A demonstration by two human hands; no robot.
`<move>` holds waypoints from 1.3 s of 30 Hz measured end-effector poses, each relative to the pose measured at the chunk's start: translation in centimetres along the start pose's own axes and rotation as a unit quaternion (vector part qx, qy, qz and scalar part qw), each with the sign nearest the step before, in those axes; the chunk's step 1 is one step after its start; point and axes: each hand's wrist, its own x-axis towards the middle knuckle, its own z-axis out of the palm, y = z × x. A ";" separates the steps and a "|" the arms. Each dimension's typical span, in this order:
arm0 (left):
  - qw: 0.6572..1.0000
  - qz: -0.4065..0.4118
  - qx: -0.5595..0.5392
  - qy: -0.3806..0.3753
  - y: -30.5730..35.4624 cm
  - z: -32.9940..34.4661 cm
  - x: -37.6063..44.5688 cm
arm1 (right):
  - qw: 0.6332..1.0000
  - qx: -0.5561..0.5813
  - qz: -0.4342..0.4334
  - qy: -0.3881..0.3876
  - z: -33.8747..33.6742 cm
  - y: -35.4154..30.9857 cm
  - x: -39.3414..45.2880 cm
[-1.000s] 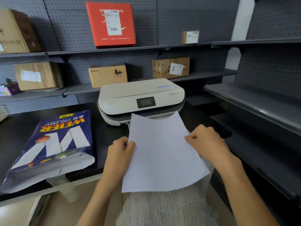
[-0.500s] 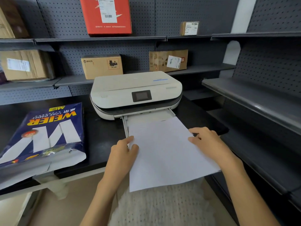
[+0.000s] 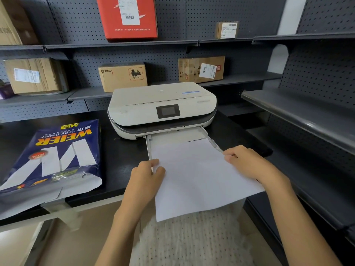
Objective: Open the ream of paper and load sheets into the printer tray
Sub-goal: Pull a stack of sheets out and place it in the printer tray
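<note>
left hand point(image 3: 148, 174) grip: pinching paper's left edge | right hand point(image 3: 247, 162) grip: pinching right edge | paper point(image 3: 197, 179): front end in printer tray point(image 3: 148, 148) | ream point(image 3: 51, 158): opened, on tabletop point(image 3: 119, 160)

Two bare arms reach in from the bottom, with no sleeves, no watch and no rings that can be seen. The left hand point(image 3: 147, 174) and the right hand point(image 3: 245, 162) have short, plain nails. Below them is white fuzzy clothing point(image 3: 192, 240) with lots of tiny dots on it.
</note>
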 end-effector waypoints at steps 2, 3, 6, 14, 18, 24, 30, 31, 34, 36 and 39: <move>1.000 0.004 0.004 -0.002 0.1 0.0 0.1 | 1.000 -0.003 0.001 -0.004 -0.1 0.0 0.3; 1.000 0.003 0.005 -0.002 0.1 0.0 0.2 | 1.000 -0.003 0.000 -0.007 -0.2 0.0 0.4; 1.000 0.001 0.006 -0.006 0.2 0.2 0.5 | 1.000 0.001 -0.002 -0.011 -0.5 -0.1 0.6; 1.000 -0.011 0.022 -0.002 0.0 0.4 1.7 | 1.000 0.005 0.001 -0.006 0.0 -0.2 1.9; 1.000 -0.019 0.024 -0.007 -0.2 0.5 2.4 | 1.000 0.008 0.004 -0.005 0.2 -0.2 2.7; 0.999 -0.007 0.050 -0.006 0.0 0.4 3.4 | 1.000 0.006 0.000 -0.005 0.1 -0.5 3.9; 0.998 -0.001 0.057 -0.001 -0.1 0.5 4.3 | 1.000 -0.003 -0.003 -0.007 0.4 -0.5 5.0; 0.998 -0.001 0.060 -0.003 -0.1 0.5 4.3 | 1.000 -0.007 -0.005 -0.008 0.4 -0.5 5.1; 0.998 0.000 0.058 -0.003 0.0 0.5 4.1 | 1.000 -0.017 -0.012 -0.012 0.3 -0.3 5.0; 0.999 0.002 0.051 -0.002 0.0 0.5 3.9 | 1.000 -0.021 -0.016 -0.014 0.1 -0.2 4.8; 0.999 -0.001 0.036 -0.002 0.4 0.2 3.4 | 0.999 -0.028 -0.022 -0.026 -0.4 -0.1 4.4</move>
